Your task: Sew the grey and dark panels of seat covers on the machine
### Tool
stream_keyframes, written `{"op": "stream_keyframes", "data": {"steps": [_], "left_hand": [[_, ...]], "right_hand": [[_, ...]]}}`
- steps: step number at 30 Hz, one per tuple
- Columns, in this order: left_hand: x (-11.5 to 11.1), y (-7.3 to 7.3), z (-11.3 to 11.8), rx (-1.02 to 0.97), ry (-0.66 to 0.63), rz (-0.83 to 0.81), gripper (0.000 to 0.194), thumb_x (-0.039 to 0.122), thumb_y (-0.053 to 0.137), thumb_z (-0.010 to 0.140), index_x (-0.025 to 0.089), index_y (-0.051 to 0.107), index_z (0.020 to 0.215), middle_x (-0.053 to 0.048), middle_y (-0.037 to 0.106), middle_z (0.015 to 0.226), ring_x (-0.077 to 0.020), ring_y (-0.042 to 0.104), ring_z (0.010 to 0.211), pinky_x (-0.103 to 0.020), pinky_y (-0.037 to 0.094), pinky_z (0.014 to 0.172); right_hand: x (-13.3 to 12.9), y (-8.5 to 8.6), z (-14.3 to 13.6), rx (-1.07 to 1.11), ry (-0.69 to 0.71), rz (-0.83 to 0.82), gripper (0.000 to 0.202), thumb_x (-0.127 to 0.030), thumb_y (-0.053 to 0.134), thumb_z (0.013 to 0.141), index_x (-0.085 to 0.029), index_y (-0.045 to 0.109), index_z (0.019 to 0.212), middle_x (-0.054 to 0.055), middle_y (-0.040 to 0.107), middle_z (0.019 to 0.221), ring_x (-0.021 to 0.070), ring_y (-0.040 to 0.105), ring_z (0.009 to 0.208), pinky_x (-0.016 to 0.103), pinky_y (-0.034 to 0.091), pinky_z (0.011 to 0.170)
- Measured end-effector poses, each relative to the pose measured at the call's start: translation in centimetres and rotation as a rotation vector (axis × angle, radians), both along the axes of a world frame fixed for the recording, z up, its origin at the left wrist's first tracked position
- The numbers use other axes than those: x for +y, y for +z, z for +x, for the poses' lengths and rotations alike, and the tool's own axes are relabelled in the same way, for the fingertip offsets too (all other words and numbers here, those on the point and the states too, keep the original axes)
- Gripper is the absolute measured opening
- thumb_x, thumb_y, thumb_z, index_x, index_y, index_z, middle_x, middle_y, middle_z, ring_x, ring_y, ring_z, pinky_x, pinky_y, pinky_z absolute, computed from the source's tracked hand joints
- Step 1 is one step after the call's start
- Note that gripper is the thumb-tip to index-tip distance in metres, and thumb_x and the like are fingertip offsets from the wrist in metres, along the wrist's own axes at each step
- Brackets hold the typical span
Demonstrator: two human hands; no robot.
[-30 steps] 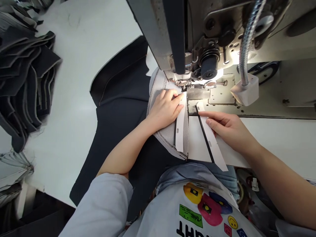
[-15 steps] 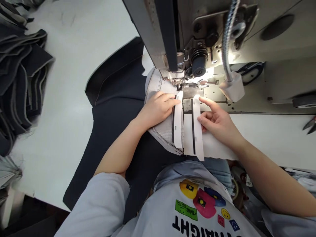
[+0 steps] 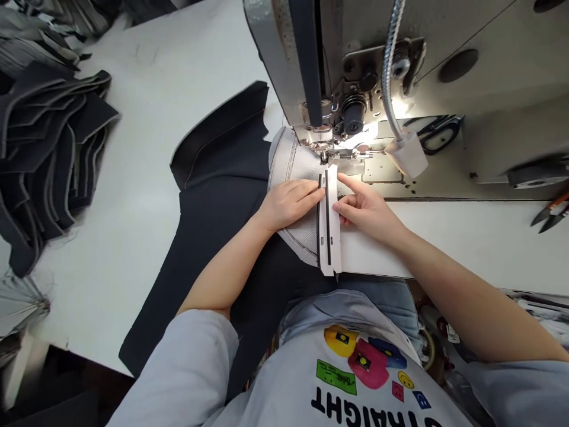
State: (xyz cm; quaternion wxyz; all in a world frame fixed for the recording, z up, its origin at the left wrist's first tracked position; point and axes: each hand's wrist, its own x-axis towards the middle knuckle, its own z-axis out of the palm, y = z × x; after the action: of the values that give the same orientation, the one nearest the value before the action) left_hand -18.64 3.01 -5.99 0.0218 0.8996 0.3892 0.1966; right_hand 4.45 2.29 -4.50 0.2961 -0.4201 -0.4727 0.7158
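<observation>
My left hand (image 3: 291, 204) lies flat over a grey mesh fabric piece (image 3: 304, 237), its fingertips on the edge of a white strip with a black line (image 3: 325, 252). My right hand (image 3: 367, 209) holds a second white strip (image 3: 334, 231) by its right edge, index finger near the top, thumb lower down. This strip lies alongside the first, partly over it. Both strips have small slots. The mesh piece rests on a large dark fabric panel (image 3: 217, 213). Just beyond the strips' upper ends is the presser foot (image 3: 324, 156) of a sewing machine (image 3: 284, 53).
A pile of dark cut fabric pieces (image 3: 48, 154) sits on the white table (image 3: 146, 89) at the left. A lamp head (image 3: 406, 154) hangs from a flexible metal neck. Black-handled scissors (image 3: 440, 135) lie behind it; orange-handled snips (image 3: 551, 212) are at the right edge.
My right hand has moved left with its strip, closing the gap to the first strip. My left hand stays on the mesh piece. The camera view has shifted slightly.
</observation>
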Motion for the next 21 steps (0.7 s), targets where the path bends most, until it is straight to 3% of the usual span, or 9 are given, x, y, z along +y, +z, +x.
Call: {"op": "stream_keyframes", "data": {"steps": [4, 8, 13, 17, 21], "left_hand": [[-0.5, -0.2, -0.1, -0.135, 0.056, -0.002, 0.038, 0.036, 0.039, 0.107, 0.021, 0.071, 0.120, -0.011, 0.073, 0.122, -0.0197, 0.071, 0.111, -0.033, 0.058, 0.096], [-0.6, -0.6, -0.2, -0.137, 0.041, 0.070, 0.034, 0.031, 0.042, 0.106, 0.021, 0.070, 0.123, -0.010, 0.073, 0.121, -0.0182, 0.071, 0.110, -0.030, 0.058, 0.094], [-0.3, -0.9, -0.2, -0.095, 0.134, 0.179, 0.034, 0.030, 0.042, 0.105, 0.023, 0.073, 0.117, -0.009, 0.076, 0.108, -0.0174, 0.072, 0.094, -0.032, 0.058, 0.083], [-0.2, -0.7, 0.0, -0.125, 0.163, 0.136, 0.039, 0.033, 0.037, 0.106, 0.026, 0.074, 0.113, -0.008, 0.076, 0.098, -0.0182, 0.069, 0.086, -0.036, 0.056, 0.081], [-0.3, -0.4, 0.4, -0.138, 0.167, 0.146, 0.037, 0.036, 0.040, 0.106, 0.023, 0.074, 0.114, -0.009, 0.076, 0.104, -0.0187, 0.069, 0.091, -0.036, 0.057, 0.082]], "right_hand": [[-0.1, -0.2, -0.5, 0.040, -0.021, -0.037, 0.043, -0.032, 0.079, 0.073, -0.017, 0.072, 0.112, -0.006, 0.059, 0.060, 0.0088, 0.054, 0.056, 0.022, 0.047, 0.055], [-0.2, -0.1, -1.2, 0.136, -0.051, -0.188, 0.040, -0.045, 0.090, 0.061, -0.015, 0.071, 0.082, -0.002, 0.063, 0.064, 0.0065, 0.054, 0.056, 0.020, 0.047, 0.055], [0.2, 0.8, -2.0, 0.217, 0.006, -0.283, 0.045, -0.046, 0.094, 0.053, -0.016, 0.069, 0.075, -0.005, 0.060, 0.062, 0.0046, 0.051, 0.055, 0.018, 0.045, 0.053], [0.4, 0.8, -2.1, 0.194, 0.034, -0.247, 0.044, -0.044, 0.093, 0.053, -0.016, 0.069, 0.078, -0.006, 0.059, 0.062, 0.0037, 0.048, 0.053, 0.018, 0.040, 0.051], [0.1, 0.4, -2.1, 0.182, 0.022, -0.186, 0.045, -0.048, 0.091, 0.055, -0.016, 0.068, 0.075, -0.006, 0.055, 0.059, 0.0042, 0.044, 0.051, 0.020, 0.035, 0.049]]}}
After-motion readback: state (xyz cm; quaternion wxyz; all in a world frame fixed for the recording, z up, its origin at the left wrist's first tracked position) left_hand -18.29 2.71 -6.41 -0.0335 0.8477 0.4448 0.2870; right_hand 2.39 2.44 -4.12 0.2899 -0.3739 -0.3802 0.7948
